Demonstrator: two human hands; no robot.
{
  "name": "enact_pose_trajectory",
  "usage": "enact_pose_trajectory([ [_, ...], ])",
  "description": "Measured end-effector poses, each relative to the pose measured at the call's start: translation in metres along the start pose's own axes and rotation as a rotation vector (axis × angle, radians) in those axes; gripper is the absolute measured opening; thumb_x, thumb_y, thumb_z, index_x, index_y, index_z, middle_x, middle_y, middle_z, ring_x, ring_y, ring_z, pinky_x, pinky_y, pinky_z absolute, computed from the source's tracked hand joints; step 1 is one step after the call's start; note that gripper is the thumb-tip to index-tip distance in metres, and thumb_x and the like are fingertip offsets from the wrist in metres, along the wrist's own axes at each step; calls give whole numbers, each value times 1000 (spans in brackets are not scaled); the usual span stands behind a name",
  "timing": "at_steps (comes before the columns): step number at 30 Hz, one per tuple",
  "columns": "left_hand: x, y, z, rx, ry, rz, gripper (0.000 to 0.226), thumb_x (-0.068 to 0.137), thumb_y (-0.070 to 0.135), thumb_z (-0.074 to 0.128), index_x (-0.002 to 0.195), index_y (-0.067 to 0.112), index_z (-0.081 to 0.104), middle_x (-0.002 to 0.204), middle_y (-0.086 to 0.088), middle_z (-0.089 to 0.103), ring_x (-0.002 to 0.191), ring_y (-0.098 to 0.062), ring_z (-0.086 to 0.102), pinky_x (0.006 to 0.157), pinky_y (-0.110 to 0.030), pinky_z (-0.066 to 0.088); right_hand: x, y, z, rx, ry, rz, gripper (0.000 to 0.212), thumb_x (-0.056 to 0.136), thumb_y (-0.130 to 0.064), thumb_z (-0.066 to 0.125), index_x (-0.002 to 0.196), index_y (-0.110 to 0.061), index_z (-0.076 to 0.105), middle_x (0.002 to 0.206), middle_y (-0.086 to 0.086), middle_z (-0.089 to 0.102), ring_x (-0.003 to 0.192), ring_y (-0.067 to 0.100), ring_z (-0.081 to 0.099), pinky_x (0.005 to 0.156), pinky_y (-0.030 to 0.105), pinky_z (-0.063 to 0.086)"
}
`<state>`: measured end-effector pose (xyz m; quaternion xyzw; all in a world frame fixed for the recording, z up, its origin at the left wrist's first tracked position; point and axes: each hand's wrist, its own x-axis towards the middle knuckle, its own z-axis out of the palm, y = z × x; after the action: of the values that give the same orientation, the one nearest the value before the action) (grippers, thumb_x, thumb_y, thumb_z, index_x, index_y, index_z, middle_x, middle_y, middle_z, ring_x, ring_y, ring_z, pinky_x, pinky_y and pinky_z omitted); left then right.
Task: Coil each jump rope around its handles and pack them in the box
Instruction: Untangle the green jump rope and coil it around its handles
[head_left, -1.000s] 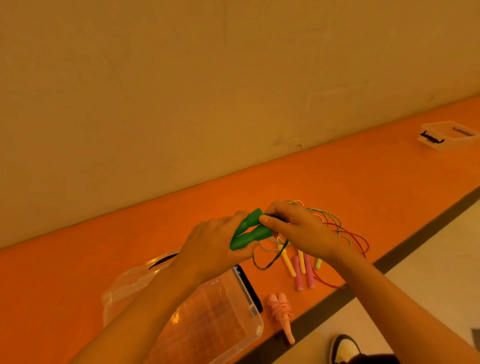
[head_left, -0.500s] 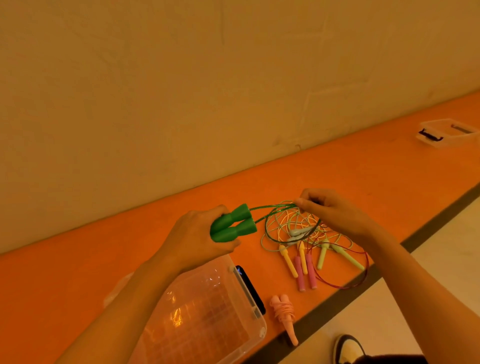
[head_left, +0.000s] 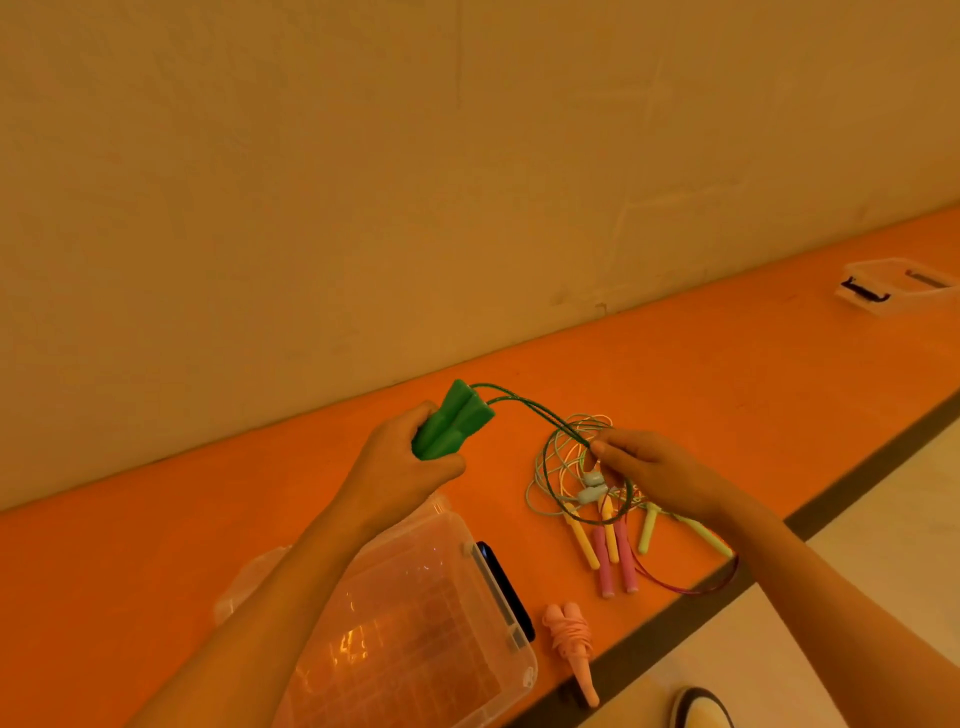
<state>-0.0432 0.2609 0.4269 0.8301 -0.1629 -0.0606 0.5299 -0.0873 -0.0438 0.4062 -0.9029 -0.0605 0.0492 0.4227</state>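
Note:
My left hand (head_left: 402, 467) grips the two green handles (head_left: 454, 423) of a jump rope, held together and tilted up. Its green cord (head_left: 524, 410) runs right to my right hand (head_left: 654, 470), which pinches it above a loose pile of ropes (head_left: 566, 467). In that pile lie yellow handles (head_left: 584, 540), pink handles (head_left: 615, 558), pale green handles (head_left: 649, 530) and light blue handles (head_left: 592, 486). A coiled pink rope (head_left: 571, 642) lies by the counter's front edge. The clear plastic box (head_left: 441, 623) sits open below my left forearm.
Everything rests on an orange counter (head_left: 727, 374) against a beige wall. A black clip (head_left: 506, 587) is on the box's right side. A second clear container (head_left: 893, 286) sits far right. A shoe (head_left: 701, 709) shows on the floor below the counter edge.
My hands have drawn apart: the left lifted the green handles up and left, the right slid along the green cord toward the pile, stretching it out.

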Motion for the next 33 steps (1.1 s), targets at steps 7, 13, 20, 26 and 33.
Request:
enact_pose_trajectory([
  [7,-5,12,19,-335,-32,-67,28,93,2,57,117,17,56,103,0,77,42,-12,39,45,-26,36,-1,-22,50,-99,-180,-72,27,106,-33,40,90,-33,62,76,-7,62,68,2,58,68,22,47],
  [13,-11,16,37,-427,-176,-134,25,93,7,58,115,18,53,96,-14,76,42,-14,36,46,-28,28,-3,-32,70,-152,-289,-151,28,106,-34,42,99,-19,65,74,-3,63,69,8,59,68,24,46],
  [20,-2,9,40,-170,-92,-15,16,94,25,67,102,15,57,71,-16,65,41,-12,44,42,-24,37,-7,-36,63,-169,-323,-176,25,104,-34,46,101,-21,66,76,-5,63,70,10,59,65,25,45],
  [26,7,-7,29,97,53,0,29,86,47,73,86,23,58,68,-4,57,50,-12,48,51,-37,42,-6,-29,38,-250,-281,-143,17,100,-38,54,92,-28,66,82,-3,67,75,13,61,68,32,47],
  [33,10,-11,5,362,134,-20,31,86,55,68,92,25,60,72,1,61,60,-16,54,55,-33,35,-10,-19,6,-303,-117,-163,17,97,-38,58,91,-25,68,82,-5,65,75,12,58,67,39,48],
])
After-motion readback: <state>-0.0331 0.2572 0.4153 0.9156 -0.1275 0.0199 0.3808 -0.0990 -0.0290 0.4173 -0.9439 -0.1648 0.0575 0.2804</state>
